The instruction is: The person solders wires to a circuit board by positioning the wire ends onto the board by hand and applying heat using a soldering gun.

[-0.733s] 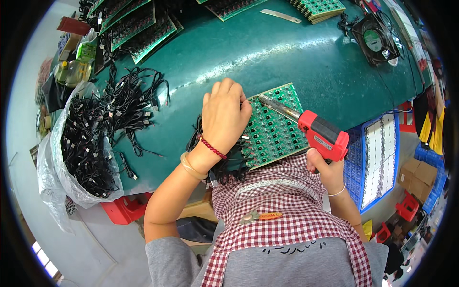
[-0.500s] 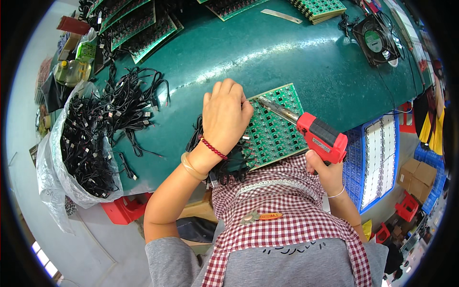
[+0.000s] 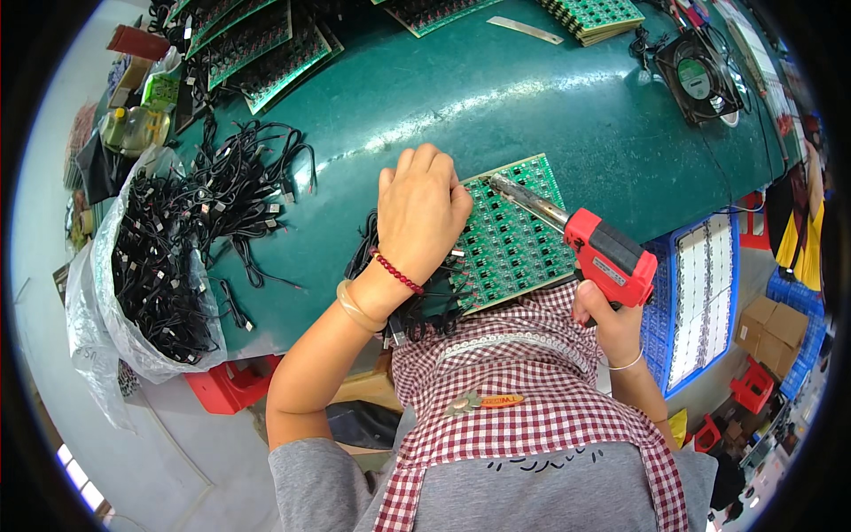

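Note:
My right hand [image 3: 610, 319] grips a red and black soldering gun [image 3: 613, 259]. The gun's metal barrel points up and left, with its tip over the top edge of a green circuit board panel [image 3: 519, 239]. Rows of small black parts cover the panel, which lies at the table's near edge against my checked apron. At the panel's upper left corner is my left hand [image 3: 418, 208], its fingers curled closed; whatever they pinch is hidden beneath the hand. Black cables [image 3: 421, 317] with bare wire ends run from under my left wrist along the panel's left side.
A clear plastic bag [image 3: 204, 350] full of black USB cables stands at the left. Stacked circuit panels [image 3: 257, 66] lie at the back left, others [image 3: 589, 16] at the back right. A metal ruler [image 3: 525, 30] and a black fan [image 3: 698, 75] are also on the green table [image 3: 355, 106].
The soldering gun and my right hand have shifted a little to the right, drawing the tip away from my left fingers. My left hand stays almost in place.

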Motion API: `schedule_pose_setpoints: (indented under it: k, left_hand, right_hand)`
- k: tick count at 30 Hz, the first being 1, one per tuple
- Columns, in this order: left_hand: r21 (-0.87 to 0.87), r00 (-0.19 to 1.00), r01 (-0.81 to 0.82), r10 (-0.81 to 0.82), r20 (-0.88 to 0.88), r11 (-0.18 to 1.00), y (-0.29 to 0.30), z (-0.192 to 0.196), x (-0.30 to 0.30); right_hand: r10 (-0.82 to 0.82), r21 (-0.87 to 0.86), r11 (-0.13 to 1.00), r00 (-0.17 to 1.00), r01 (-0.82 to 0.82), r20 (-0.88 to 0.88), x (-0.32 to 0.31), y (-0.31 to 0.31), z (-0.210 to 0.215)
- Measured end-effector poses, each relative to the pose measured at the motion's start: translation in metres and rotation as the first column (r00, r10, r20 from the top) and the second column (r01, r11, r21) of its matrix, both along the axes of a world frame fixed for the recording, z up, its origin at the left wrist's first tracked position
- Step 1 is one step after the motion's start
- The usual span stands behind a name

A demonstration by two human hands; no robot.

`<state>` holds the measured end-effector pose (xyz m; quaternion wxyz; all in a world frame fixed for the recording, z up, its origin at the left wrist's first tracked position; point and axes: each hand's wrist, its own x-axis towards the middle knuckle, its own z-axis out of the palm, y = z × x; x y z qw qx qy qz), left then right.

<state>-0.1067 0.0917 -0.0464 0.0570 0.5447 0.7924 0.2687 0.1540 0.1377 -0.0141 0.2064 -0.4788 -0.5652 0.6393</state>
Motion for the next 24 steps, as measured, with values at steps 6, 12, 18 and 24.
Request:
schedule_pose_setpoints:
  k: [6, 12, 18, 24]
  left_hand:
    - [0.039, 0.999, 0.021, -0.022, 0.032, 0.999, 0.0, 0.0009, -0.0003]
    - [0.026, 0.993, 0.019, -0.022, 0.113, 0.999, -0.0015, -0.0016, -0.0039]
    - [0.015, 0.993, 0.063, -0.064, 0.101, 0.998, -0.001, 0.0008, -0.0026]
    - [-0.013, 0.996, 0.047, -0.046, 0.075, 0.999, -0.0027, 0.0025, -0.0014]
  right_hand:
    - [0.069, 0.094, 0.993, 0.998, -0.07, 0.01, 0.0026, -0.0012, -0.0028]
    - [0.081, 0.083, 0.993, 0.997, -0.081, 0.007, 0.0078, -0.0041, -0.0062]
    - [0.002, 0.014, 1.0, 0.999, -0.001, -0.041, 0.0052, -0.0045, -0.0031]
    - [0.031, 0.035, 0.999, 0.999, -0.032, 0.026, 0.0001, -0.0061, 0.0003]
